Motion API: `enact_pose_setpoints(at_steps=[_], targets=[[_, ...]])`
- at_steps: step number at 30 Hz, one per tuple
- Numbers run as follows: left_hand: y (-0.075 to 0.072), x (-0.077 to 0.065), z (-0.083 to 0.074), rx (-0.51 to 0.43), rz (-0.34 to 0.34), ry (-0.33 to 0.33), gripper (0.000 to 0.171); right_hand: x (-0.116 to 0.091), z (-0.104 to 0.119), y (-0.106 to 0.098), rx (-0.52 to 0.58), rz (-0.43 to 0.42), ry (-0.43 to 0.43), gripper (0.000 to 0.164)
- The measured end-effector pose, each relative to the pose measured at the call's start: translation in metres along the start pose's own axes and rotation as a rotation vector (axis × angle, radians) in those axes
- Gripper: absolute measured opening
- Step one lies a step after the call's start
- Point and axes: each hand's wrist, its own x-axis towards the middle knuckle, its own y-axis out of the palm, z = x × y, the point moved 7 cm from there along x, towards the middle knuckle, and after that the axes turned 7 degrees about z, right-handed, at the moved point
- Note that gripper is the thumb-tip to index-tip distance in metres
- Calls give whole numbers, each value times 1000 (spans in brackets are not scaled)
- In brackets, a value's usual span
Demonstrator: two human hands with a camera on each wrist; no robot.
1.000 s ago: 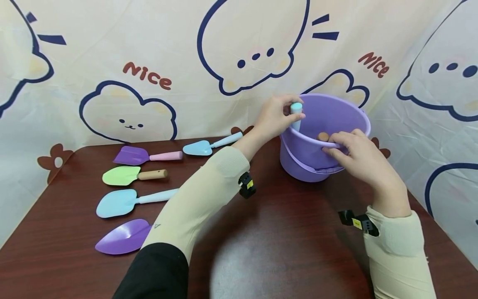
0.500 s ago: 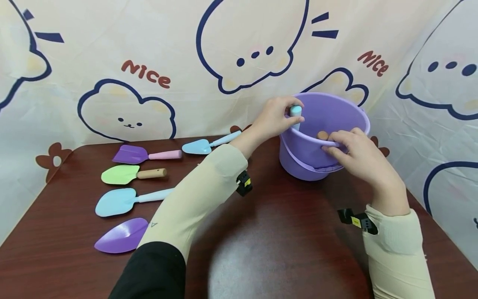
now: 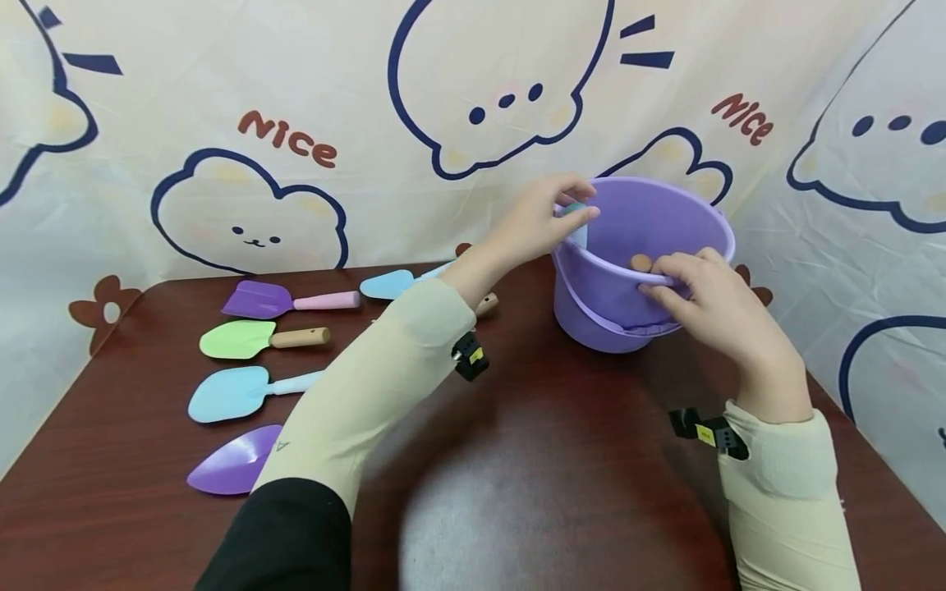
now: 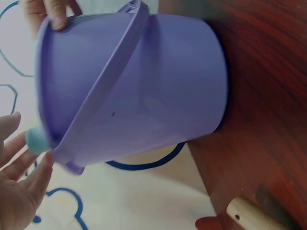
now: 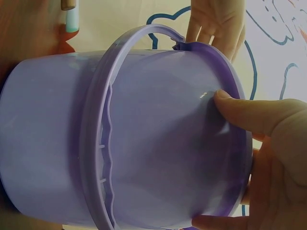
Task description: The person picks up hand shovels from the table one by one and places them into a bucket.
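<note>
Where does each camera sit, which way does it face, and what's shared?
Head: on the head, facing forward and down over the table; left hand, right hand and cream sleeves show.
Left wrist: on that wrist, facing the purple bucket; left hand at left, right hand at top.
Right wrist: on that wrist, facing the purple bucket; right hand at right, left hand at top.
Wrist views share the purple bucket and its bail.

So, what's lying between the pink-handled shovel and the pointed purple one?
In the head view: the green shovel with the wooden handle, then the light blue shovel.
</note>
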Motion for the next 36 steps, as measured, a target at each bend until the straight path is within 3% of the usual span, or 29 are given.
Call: enact_pose_setpoints(at_steps=[6, 12, 16, 21, 30, 36], targets=[[-25, -17, 3, -32, -49, -59, 29, 0, 0, 1, 2, -4, 9, 10], [-52, -34, -2, -17, -144, -6, 25, 0, -2, -1, 10, -3, 10, 10], [-61, -46, 3, -41, -167, -36, 25, -1, 1, -2, 12, -9, 1, 12], [-56, -60, 25, -64, -136, -123, 25, -1, 2, 0, 18, -3, 1, 9], [-20, -78, 78, -113, -72, -286, 26, -2, 0, 3, 32, 23, 36, 4], [-14, -93, 98, -176, -108, -411, 27, -2, 0, 1, 20, 7, 28, 4]])
